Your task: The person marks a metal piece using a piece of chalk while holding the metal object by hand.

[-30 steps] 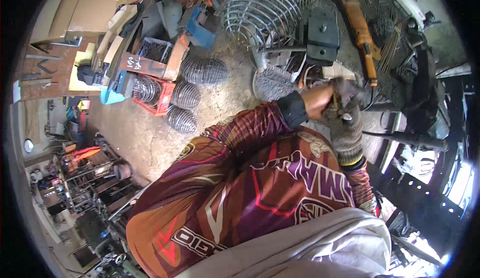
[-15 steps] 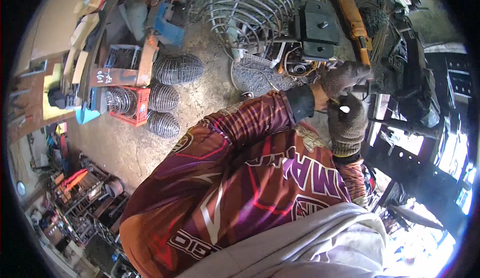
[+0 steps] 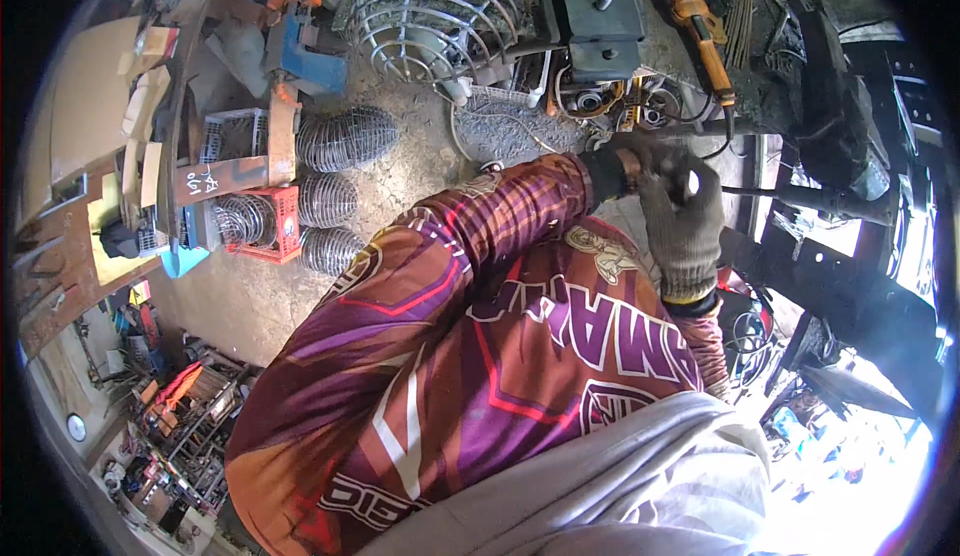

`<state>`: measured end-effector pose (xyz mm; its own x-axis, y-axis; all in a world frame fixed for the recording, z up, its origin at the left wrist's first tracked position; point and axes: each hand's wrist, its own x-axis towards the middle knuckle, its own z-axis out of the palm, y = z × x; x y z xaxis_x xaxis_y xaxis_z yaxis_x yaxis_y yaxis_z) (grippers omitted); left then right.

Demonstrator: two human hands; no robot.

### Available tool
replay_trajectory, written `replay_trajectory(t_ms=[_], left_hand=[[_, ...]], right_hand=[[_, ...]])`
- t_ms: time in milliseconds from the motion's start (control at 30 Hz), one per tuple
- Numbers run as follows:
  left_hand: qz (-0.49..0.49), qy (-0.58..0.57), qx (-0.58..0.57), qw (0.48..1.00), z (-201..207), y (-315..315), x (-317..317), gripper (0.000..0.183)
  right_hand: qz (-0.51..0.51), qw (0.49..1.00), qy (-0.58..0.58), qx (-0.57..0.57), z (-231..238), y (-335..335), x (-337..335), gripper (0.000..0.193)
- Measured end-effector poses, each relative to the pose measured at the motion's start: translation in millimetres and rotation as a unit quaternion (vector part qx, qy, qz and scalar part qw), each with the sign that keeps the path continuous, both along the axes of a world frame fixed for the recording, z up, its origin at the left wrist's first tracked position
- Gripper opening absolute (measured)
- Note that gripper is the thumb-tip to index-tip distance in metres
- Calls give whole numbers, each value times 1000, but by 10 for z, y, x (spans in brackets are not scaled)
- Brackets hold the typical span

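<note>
My two gloved hands are together at the right of the middle, in front of the bench edge. My right hand, in a grey knit glove, bends its fingers in against my left hand. My left hand, in a dark glove, lies in shadow, partly covered by the right one; a strip of bare wrist shows between glove and dark cuff. Its fingers are hidden. A small bright white patch shows by the right glove's fingers; what it is I cannot tell. Beyond them an orange power tool with a dark cord lies on the bench.
Black metal blocks and a domed wire cage stand beyond my hands. To the left, round wire guards lie on the floor beside a red crate and a blue tool. Dark metal beams run at the right.
The view has shifted a little. My left hand has drawn back from near the orange tool's handle, and my right hand has moved up against it, its fingers now bent.
</note>
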<state>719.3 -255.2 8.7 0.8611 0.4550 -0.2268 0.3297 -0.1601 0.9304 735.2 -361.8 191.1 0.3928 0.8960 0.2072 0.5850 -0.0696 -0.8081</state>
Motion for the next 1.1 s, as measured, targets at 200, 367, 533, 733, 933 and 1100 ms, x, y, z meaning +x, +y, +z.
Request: replay_trajectory(t_ms=[200, 367, 533, 733, 933, 1100], left_hand=[[-149, 149, 129, 969, -504, -272, -30, 43], [-107, 150, 136, 974, -515, -230, -14, 43], [-71, 127, 140, 979, -503, -222, 115, 43], [-42, 126, 136, 982, -505, -134, -30, 44], [-40, 136, 137, 980, -504, -104, -141, 44], [-55, 142, 130, 980, -514, -211, -316, 44]], right_hand=[[32, 933, -187, -305, -230, 47, 309, 38], [46, 924, -197, -326, -235, 92, 292, 40], [132, 949, 182, -219, -832, 39, 747, 36], [136, 896, 356, -227, -699, 60, 552, 24], [125, 901, 353, -218, -850, -4, 433, 33], [143, 890, 375, -216, -875, -43, 474, 36]])
